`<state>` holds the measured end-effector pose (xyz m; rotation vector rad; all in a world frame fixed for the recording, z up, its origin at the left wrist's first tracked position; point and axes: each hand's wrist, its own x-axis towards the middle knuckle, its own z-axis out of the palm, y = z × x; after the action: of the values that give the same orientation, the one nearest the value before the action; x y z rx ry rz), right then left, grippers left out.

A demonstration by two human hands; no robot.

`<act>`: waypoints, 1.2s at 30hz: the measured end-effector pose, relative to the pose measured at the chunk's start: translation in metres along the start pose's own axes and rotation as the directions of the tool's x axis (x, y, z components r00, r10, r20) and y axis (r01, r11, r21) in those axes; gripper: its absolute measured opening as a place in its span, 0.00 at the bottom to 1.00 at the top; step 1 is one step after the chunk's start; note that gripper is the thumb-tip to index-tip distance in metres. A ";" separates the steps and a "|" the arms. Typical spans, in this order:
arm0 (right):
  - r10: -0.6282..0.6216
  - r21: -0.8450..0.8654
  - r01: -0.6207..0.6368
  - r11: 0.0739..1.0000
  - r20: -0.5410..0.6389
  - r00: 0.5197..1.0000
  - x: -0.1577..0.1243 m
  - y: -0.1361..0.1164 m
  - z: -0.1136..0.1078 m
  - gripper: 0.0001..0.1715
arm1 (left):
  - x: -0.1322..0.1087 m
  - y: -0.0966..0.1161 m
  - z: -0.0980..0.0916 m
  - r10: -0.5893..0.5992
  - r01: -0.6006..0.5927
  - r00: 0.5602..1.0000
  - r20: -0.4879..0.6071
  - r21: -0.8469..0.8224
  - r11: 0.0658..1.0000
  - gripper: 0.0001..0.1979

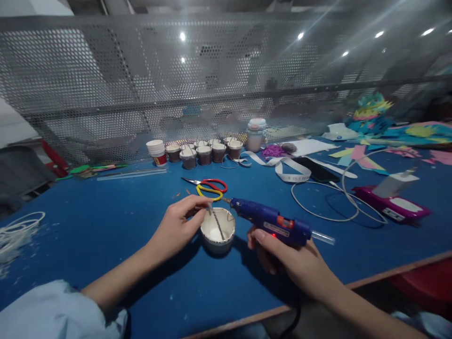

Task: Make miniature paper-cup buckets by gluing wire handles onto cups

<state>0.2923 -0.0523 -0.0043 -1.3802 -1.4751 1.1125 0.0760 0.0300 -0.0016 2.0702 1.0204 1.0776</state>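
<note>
In front of me on the blue table stands a small paper cup (216, 240), dark outside and white inside. My left hand (185, 221) is at its left rim, thumb and fingers pinching the upper end of a dark twisted strand (219, 224) that slants down into the cup. What the strand is made of cannot be made out. In my right hand (282, 252) is a blue hot glue gun (268, 219), its red light lit and a clear glue stick (323, 238) jutting from the back. The gun's nozzle points left, just above the cup's far rim. Red-and-yellow-handled scissors (208, 187) lie right behind the cup.
Along the back stand several dark cups with thin handles (204, 155), a stack of paper cups (157, 151) and a lidded bottle (255, 135). To the right are a white ribbon (289, 176), a phone (316, 169), a looping cable (332, 220) and a magenta device (395, 207).
</note>
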 end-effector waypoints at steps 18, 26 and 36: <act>-0.024 -0.012 0.025 1.000 0.128 0.992 0.012 -0.015 -0.021 0.21 | -0.036 -0.002 0.009 -0.330 0.363 0.930 0.161 -0.257 0.896 0.39; -0.133 0.084 0.117 0.990 0.218 0.967 0.041 -0.038 -0.020 0.16 | -0.027 -0.004 0.020 -0.351 0.356 0.934 0.059 -0.209 0.911 0.30; -0.098 0.142 0.070 0.987 0.204 0.974 0.066 -0.024 -0.032 0.19 | -0.020 -0.026 -0.008 -0.359 0.373 0.927 0.107 -0.345 0.861 0.32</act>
<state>0.3115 0.0158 0.0278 -1.1240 -1.5613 1.3110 0.0520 0.0280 -0.0256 1.5208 1.0540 0.9381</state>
